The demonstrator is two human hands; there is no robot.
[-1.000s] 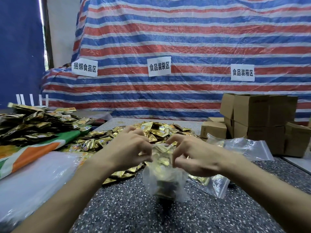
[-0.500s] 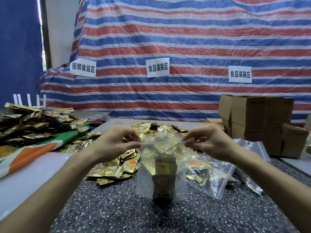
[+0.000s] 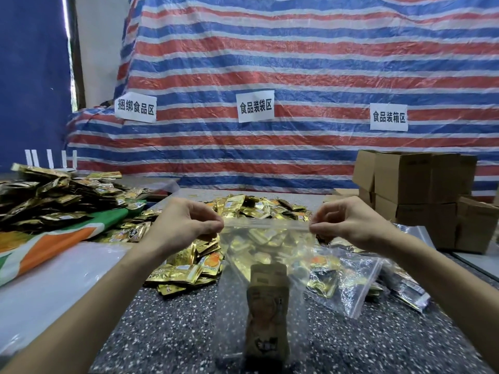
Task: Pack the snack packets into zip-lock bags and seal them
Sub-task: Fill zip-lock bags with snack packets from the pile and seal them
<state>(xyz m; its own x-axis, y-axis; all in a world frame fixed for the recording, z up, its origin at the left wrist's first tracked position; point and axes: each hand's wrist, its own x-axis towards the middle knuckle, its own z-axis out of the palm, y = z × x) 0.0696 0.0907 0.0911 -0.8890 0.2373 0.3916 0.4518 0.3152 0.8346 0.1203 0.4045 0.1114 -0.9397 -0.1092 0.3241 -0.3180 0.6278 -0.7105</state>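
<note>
Zip-lock bag (image 3: 266, 268), clear, hangs taut (packet (image 3: 267, 306) upright inside) between both hands.

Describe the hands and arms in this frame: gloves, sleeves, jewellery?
Both bare. Left hand and right hand: no gloves, no rings on the visible fingers. Forearms are uncovered to the frame edge; no sleeves, watch or wristband in view.

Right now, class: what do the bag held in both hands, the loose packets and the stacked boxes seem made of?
Zip-lock bag: clear, thin plastic film; contents show through. Snack packets: probably metallised foil, shiny gold with glints. Boxes: brown matte cardboard, folded flaps.
</note>
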